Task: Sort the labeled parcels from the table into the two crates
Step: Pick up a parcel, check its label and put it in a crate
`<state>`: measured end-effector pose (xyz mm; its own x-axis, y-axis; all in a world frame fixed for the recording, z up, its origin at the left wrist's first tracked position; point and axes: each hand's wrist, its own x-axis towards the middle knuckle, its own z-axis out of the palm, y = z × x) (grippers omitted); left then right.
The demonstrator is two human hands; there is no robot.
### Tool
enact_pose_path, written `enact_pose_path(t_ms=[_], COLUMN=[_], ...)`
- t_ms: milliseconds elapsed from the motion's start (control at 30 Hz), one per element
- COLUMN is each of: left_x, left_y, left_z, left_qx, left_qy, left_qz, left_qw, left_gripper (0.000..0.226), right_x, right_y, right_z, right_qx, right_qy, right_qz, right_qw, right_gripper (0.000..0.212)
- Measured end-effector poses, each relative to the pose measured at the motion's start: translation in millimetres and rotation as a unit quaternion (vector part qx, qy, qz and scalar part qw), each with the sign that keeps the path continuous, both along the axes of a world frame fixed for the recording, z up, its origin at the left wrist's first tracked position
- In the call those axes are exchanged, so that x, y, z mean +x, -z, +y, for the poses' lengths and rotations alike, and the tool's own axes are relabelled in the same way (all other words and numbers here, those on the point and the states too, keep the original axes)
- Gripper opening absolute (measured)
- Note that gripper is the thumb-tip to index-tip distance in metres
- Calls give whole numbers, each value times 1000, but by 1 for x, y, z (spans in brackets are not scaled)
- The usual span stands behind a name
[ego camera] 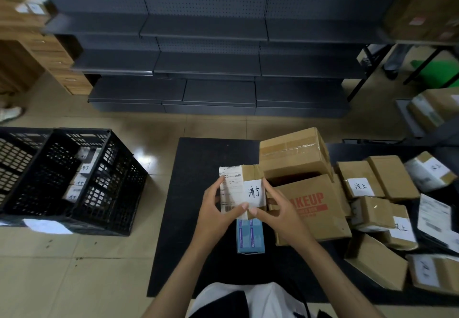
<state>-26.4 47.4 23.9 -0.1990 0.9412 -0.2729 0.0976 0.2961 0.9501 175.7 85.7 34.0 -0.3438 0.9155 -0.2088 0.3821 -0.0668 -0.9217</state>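
Both hands hold a small cardboard parcel (244, 188) with a white handwritten label above the black table (191, 193). My left hand (216, 208) grips its left side and lower edge. My right hand (275, 206) grips its right side, thumb under the label. A blue box (249, 237) lies on the table just below the parcel. Two black crates stand on the floor at left: the nearer crate (109, 183) holds several labeled parcels, the farther crate (17, 163) is partly cut off by the frame edge.
A large open carton (295, 153) and a carton printed with red letters (315, 208) sit right of my hands. Several labeled parcels (360, 186) are piled at the table's right. Dark shelving (211, 69) stands beyond the table.
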Motion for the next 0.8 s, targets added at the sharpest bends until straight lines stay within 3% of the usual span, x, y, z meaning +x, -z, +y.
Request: enact_pose_path(t_ms=[200, 467, 633, 800], left_x=[1, -14, -19, -21], left_y=[-8, -5, 3, 16], left_z=[-6, -20, -31, -47], left_qx=[52, 64, 49, 20], left_qy=[18, 25, 30, 54], left_qz=[29, -12, -30, -29], left_qw=[998, 998, 998, 998], left_gripper=[81, 58, 51, 55], right_x=[-6, 5, 5, 5], right_y=[-2, 14, 21, 32], right_z=[-3, -15, -36, -64], right_qx=[-54, -116, -142, -175], right_qy=[29, 30, 63, 105], right_qz=[41, 61, 81, 126], right_qw=[997, 991, 985, 971], right_gripper=[71, 90, 88, 73])
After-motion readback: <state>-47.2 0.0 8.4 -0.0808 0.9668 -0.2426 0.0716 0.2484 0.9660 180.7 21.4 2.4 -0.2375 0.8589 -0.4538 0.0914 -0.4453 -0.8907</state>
